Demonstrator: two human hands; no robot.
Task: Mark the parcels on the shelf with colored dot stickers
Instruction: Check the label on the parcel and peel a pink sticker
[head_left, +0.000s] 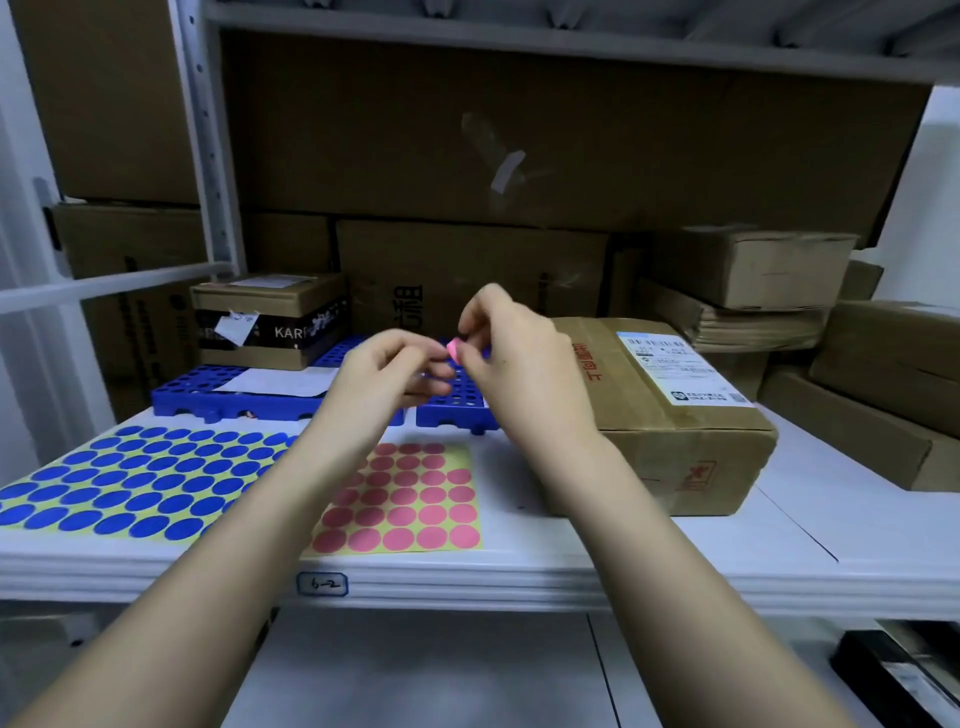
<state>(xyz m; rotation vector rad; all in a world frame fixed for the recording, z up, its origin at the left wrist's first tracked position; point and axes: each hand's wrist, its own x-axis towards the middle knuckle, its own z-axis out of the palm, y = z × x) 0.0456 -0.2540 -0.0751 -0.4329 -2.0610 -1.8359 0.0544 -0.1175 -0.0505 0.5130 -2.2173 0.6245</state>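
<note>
— Above the shelf (779, 545), both hands pinch one pink dot sticker (453, 350); right hand (519, 358) fingers closed on it, left hand (387, 371) steadying

— Nearest parcel (670, 415) lies at four o'clock, right hand closer

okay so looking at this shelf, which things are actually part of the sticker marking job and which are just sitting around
Part of the job:
pink dot sticker, pinched between left hand and right hand
pink sticker sheet
blue sticker sheet
taped parcel with shipping label
small parcel with black band

Just lying about:
blue perforated trays
large stacked cartons behind
shelf tag reading 6-2
</note>
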